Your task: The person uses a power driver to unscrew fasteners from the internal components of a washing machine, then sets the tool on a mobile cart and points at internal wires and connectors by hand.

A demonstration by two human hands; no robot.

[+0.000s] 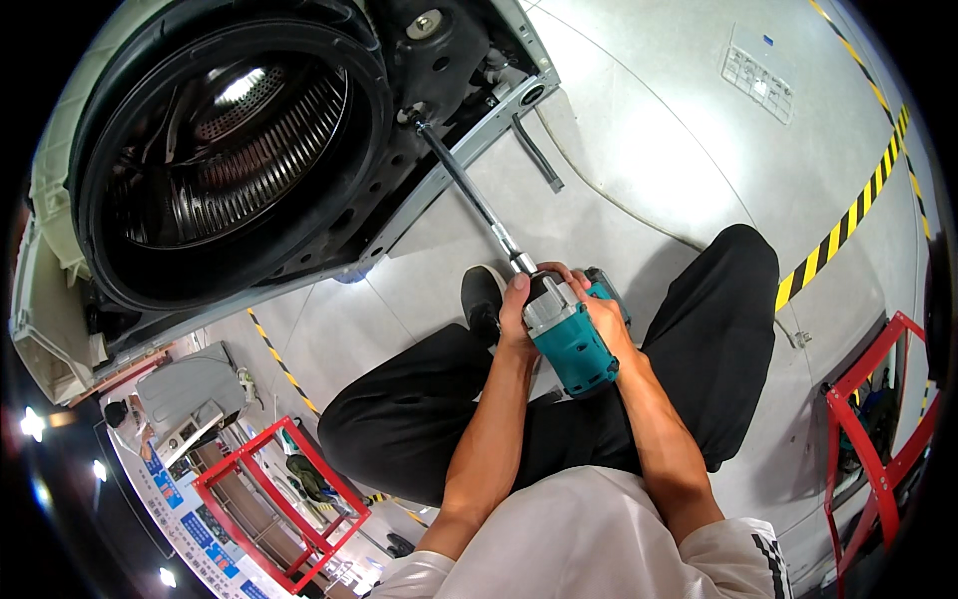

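Observation:
Both hands are on a teal cordless impact wrench [574, 349] with a silver front housing. My left hand [514, 317] closes around the near side of its nose. My right hand [607, 317] wraps the handle, with the battery end partly showing beyond the fingers. From the wrench a long metal extension bar [464, 185] runs up and left to an opening beside the drum of a front-loading washing machine [419, 225], whose front is uncovered. The bar's tip meets the dark inner structure, but what it sits on is too small to make out. A black rubber door seal [92, 215] rings the metal drum [264, 190].
On the floor lie a short dark strip [539, 155], a pale cable [619, 205] and a clear plastic tray [758, 85] farther off. Red metal frames [868, 439] stand right and lower left. Black-and-yellow tape [848, 220] crosses the floor. Another person [125, 424] is far left.

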